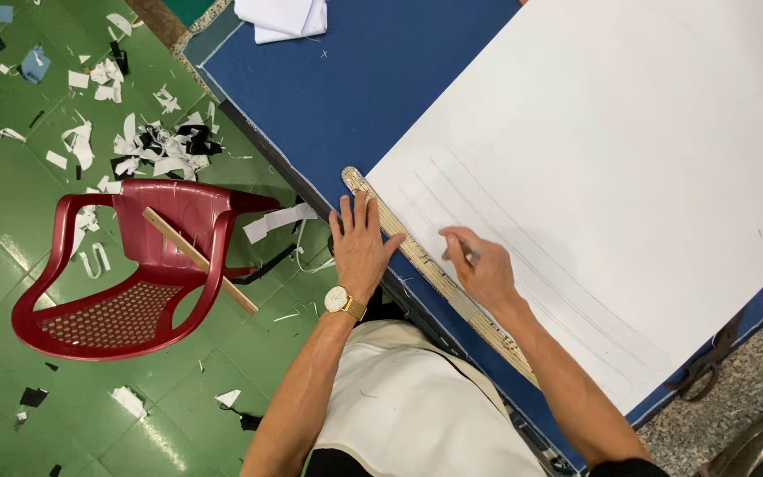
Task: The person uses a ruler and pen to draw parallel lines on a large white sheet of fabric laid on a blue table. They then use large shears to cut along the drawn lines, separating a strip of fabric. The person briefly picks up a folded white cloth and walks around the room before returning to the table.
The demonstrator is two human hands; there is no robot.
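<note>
Several long curved pencil lines already on white sheet (629, 159). Left hand (362, 243) flat, open, pressing curved ruler (439, 274) at sheet's edge; right hand (480, 269) pinches pencil (468, 253), mid-line.

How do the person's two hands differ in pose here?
The left hand lies flat, fingers spread, pressing the curved ruler; the right hand is curled around a pencil on the white sheet. The left wrist bears a watch; the right is bare. Both work at the sheet's edge.

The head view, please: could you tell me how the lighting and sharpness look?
Head view: even, soft light; glare patches on the green floor; the white sheet is bright, its pencil curves faint; right hand slightly motion-blurred, left hand and red chair sharp.
</note>
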